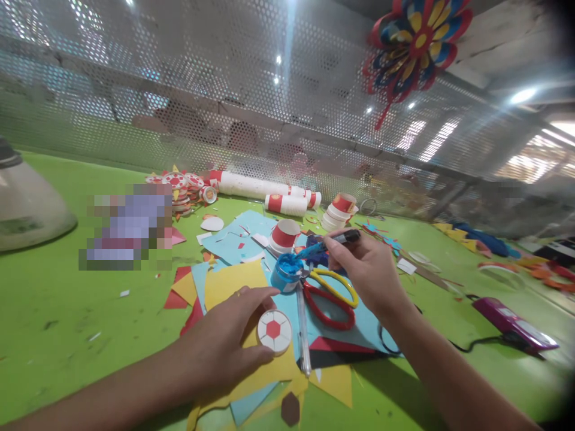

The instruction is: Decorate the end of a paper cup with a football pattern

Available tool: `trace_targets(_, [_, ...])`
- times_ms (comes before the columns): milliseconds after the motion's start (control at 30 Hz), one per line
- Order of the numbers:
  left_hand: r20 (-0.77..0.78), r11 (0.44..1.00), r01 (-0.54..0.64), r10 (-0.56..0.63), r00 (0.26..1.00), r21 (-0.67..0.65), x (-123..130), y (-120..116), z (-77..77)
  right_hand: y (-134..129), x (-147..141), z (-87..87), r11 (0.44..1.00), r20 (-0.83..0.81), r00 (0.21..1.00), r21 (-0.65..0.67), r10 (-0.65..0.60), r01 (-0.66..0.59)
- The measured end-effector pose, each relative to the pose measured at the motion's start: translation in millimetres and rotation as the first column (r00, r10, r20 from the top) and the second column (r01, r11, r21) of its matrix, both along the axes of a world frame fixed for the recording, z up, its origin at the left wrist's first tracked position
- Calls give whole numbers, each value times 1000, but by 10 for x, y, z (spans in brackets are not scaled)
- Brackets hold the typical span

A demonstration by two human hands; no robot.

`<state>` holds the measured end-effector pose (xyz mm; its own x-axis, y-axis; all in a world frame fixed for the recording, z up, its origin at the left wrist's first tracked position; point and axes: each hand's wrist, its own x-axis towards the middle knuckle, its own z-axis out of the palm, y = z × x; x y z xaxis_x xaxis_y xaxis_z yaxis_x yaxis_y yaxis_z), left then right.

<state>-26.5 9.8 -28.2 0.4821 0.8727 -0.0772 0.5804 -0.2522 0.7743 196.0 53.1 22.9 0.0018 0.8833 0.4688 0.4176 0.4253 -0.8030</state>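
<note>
My left hand (233, 335) curls its thumb and fingers around a small white disc (265, 320) with a red hexagon and dark lines on its face. In my right hand (366, 263) is a black-handled paintbrush (344, 237), its lower part coated in blue. The brush slants down to the mouth of an open blue paint jar (286, 281); its tip cannot be made out in the paint. Red-and-yellow-handled scissors (330, 323) lie beside the jar, next to a clear pen (304, 341). Just behind the jar stands a red-and-white paper cup (284, 233).
Yellow paper (236, 284) and blue paper (238, 230) lie under the jar and hands. Stacked paper cups (287, 205) lie farther back, near a perforated screen (215, 114). A purple corded device (514, 323) is at right. A paper flower (417, 45) hangs above.
</note>
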Motion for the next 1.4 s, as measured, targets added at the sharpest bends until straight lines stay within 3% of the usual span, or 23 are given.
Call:
trace_targets(100, [-5,999,-39,39,999,27,11,-4,-37,35,49,-22,1000,-220,976,-31,-3,-4])
trace_targets(233, [3,1000,-20,20,1000,23,5,-7,-52,44,70,-6,981,-541,841,-165,-3,-103])
trace_targets(333, [3,999,-31,31,1000,16,-3,-3,-29,40,54,15,962,-623,782,-218,-9,-163])
trace_targets(533, [5,1000,-23,23,1000,-3,-4,5,-21,1,38,-117,972,-476,877,-229,-66,-52])
trace_targets(667, [10,999,-39,39,999,35,9,0,-74,-110,27,-180,991,-162,987,-136,-9,-13])
trace_targets(933, [13,995,-68,67,998,71,30,-11,-94,-198,104,9,996,154,986,-64,64,-55])
trace_targets(1033, [18,994,-62,61,998,87,28,-13,-101,-190,152,96,996,195,977,-41,90,-84])
trace_targets(1167, [37,993,-62,58,998,105,26,-11,-130,-181,197,157,1000,149,988,-17,28,-26])
trace_targets(1400, [29,994,-64,62,998,91,29,-7,-117,-166,120,67,998,126,991,25,54,-57])
